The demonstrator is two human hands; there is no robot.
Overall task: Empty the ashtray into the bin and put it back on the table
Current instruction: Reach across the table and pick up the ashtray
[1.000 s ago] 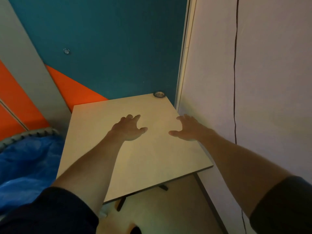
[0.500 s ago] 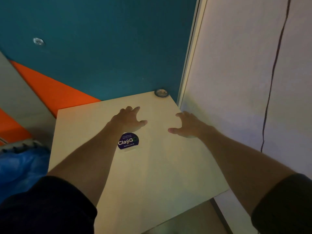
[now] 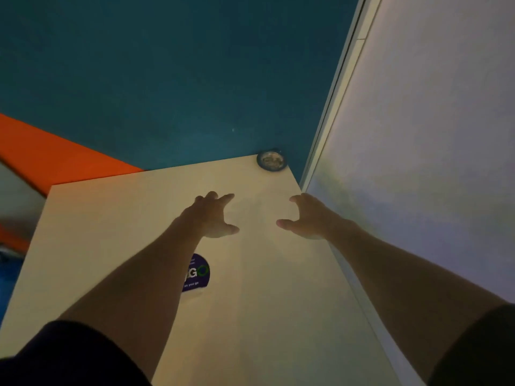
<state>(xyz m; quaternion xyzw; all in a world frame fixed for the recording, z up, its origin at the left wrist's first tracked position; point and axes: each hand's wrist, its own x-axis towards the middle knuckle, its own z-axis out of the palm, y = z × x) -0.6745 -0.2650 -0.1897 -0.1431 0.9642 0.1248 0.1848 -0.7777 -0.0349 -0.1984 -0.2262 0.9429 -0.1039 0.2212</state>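
Left hand (image 3: pixel 210 215): empty, fingers spread and slightly curled, thumb out to the right; held over the tabletop, palm down.
Right hand (image 3: pixel 308 218): empty, fingers loosely curved, thumb pointing left toward the other hand; held over the table near its right edge.
Grip: neither hand holds anything; both spread wide, a clear gap between the two thumbs.
Contact with table: cannot tell if either palm touches the surface or hangs just above it.
Arms: both bare forearms reach forward from dark short sleeves (image 3: pixel 69 355) at the bottom corners.
Ashtray (image 3: pixel 271 160): small, round, dark rim, pale glinting inside; contents too small to tell. Sits at the far right corner of the table, beyond both hands, untouched, nearer the right hand.
Table (image 3: pixel 264 316): pale beige square top, right edge running just beside the wall.
Sticker (image 3: pixel 198 273): round, dark purple with white and green lettering, on the tabletop, partly hidden under the left forearm.
Wall, right (image 3: pixel 432 162): pale grey-white, with a light frame strip along its left edge.
Floor beyond the table: teal (image 3: pixel 167 79), an orange patch (image 3: pixel 55 160) at left.
Far left edge: a blue sliver (image 3: pixel 5 280), unclear what.
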